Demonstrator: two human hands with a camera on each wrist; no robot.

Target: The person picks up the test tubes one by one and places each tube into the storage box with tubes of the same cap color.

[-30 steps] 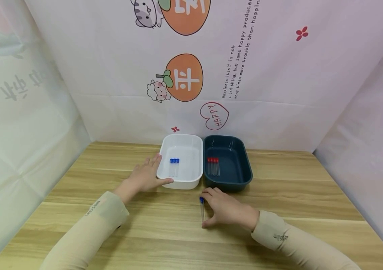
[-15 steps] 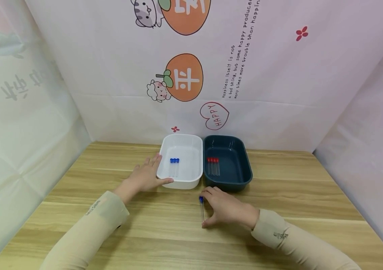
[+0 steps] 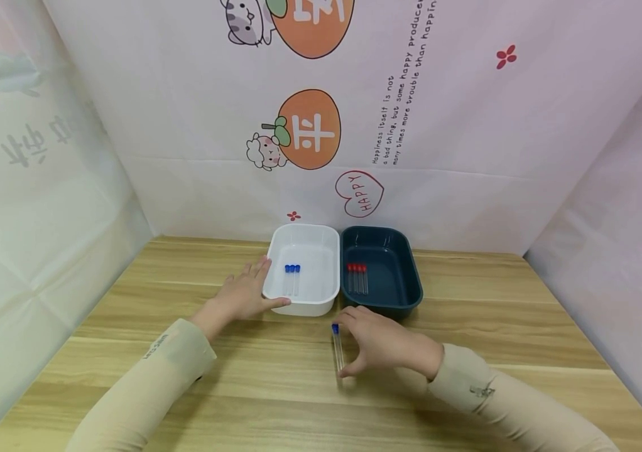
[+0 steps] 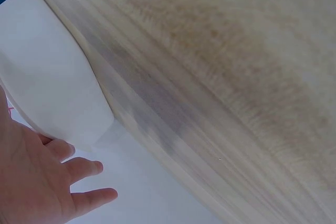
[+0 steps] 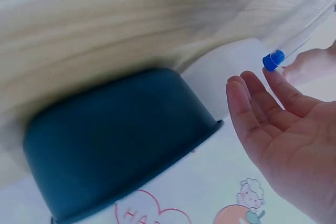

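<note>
In the head view my right hand [image 3: 383,342] pinches a clear test tube [image 3: 338,351] with a blue cap end to end, the forefinger at the cap and the thumb at the bottom. The right wrist view has the tube's blue cap [image 5: 273,60] against a fingertip; the thumb is out of frame. My left hand [image 3: 242,295] rests at the near left corner of a white bin [image 3: 312,309], its fingers spread. Three blue-capped tubes [image 3: 292,279] lie in that bin. Several red-capped tubes [image 3: 357,279] lie in the dark teal bin [image 3: 394,276] beside it.
Both bins stand side by side at the back of the wood-grain table [image 3: 264,389]. Behind them hangs a printed white cloth [image 3: 445,201], with more cloth at the left and right sides.
The right hand has lifted the blue-capped tube slightly off the table and shifted a little toward the bins. The left hand stays where it was.
</note>
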